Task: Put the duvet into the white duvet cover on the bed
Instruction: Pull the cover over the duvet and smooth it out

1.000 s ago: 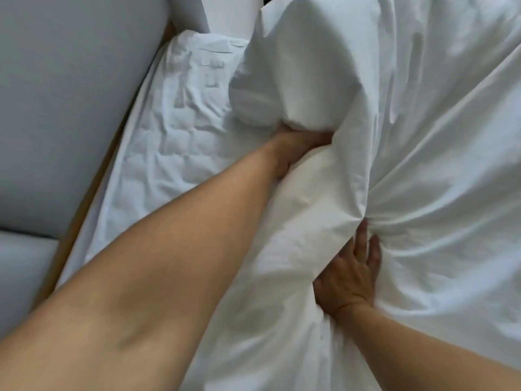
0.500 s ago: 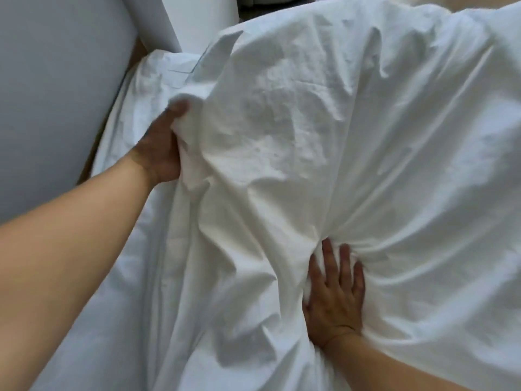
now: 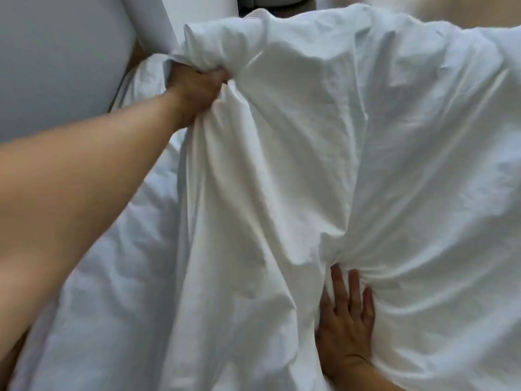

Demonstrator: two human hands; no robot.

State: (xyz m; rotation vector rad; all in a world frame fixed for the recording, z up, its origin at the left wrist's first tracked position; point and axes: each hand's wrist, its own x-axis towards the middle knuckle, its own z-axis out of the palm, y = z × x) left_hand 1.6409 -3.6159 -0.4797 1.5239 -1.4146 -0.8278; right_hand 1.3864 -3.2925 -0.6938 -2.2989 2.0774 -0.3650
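White duvet cover [image 3: 324, 165] lies rumpled on the bed, its upper left corner bunched in the clenched left hand [image 3: 197, 87], while the right hand [image 3: 345, 325] presses flat, fingers straight.

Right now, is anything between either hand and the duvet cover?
Nothing visible. The left hand grips a bunched fold of the duvet cover directly, and the right hand presses on it with straight fingers, skin against cloth.
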